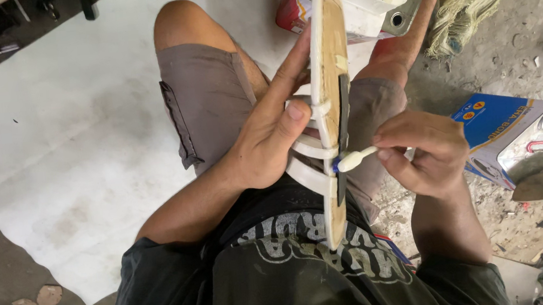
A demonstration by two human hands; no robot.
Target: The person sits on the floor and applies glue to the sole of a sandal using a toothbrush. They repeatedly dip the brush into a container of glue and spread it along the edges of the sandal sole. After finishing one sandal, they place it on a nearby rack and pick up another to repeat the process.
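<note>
sandal (328,122) upright between both hands, tin (515,136) to its right.

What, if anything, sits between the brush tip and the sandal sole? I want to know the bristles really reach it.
Nothing visible does. The right hand holds the small white brush, and its tip lies right against the edge of the sandal sole, which the left hand grips by the white straps.

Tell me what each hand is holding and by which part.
Left hand grips the white strappy sandal by its side, thumb across the straps. Right hand pinches the handle of a small brush, its tip against the sandal's edge.
</note>
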